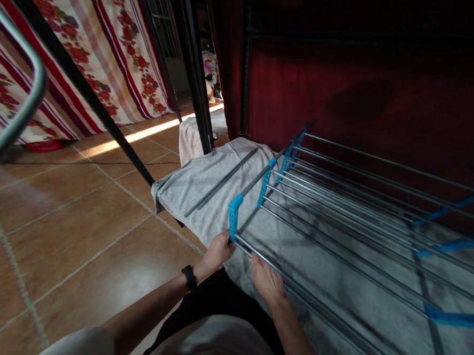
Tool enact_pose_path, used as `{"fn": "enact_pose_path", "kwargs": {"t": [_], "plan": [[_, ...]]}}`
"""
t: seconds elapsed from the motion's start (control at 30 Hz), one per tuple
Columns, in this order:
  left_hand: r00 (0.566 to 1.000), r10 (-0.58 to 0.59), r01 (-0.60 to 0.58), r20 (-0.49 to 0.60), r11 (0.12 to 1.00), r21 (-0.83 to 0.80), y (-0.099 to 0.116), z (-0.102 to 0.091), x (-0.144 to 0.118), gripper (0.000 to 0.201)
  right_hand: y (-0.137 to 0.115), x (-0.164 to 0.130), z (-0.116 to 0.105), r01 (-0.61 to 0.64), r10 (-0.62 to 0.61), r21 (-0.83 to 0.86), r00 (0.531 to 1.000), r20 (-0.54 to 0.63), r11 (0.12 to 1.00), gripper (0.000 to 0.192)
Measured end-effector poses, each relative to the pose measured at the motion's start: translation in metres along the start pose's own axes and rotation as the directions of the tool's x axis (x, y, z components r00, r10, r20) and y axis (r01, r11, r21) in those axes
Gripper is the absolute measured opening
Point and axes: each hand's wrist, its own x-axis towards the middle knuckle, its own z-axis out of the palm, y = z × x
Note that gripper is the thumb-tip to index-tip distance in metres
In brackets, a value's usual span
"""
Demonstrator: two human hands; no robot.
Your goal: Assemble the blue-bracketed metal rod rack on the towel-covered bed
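Observation:
A metal drying rack (339,205) with grey rods and blue plastic joints stands in front of me. A grey towel (204,181) hangs over its left wing. My left hand (217,251) grips the towel's edge at the rack's near corner, beside a blue joint (235,212). A black band sits on that wrist. My right hand (267,280) lies flat with its fingers on the grey cloth just under the nearest rod (295,283).
Brown tiled floor (57,231) spreads to the left. A black bed-frame post (195,68) rises behind the rack, with a floral curtain (108,46) at left and a dark red curtain (347,88) behind. A grey metal rail (20,110) curves at far left.

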Motion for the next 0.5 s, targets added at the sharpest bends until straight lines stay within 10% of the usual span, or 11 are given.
{"fn": "enact_pose_path", "kwargs": {"t": [0.23,0.5], "plan": [[0.999,0.034,-0.032,0.031,0.999,-0.040,-0.009,-0.004,0.005,0.021,0.003,-0.021,-0.009,0.003,-0.009,-0.086,0.997,-0.072,0.996,0.038],[0.996,0.034,-0.023,0.081,0.990,-0.142,-0.015,-0.011,0.017,0.045,0.039,-0.139,-0.011,-0.093,0.121,0.096,0.926,-0.357,0.991,0.055]]}}
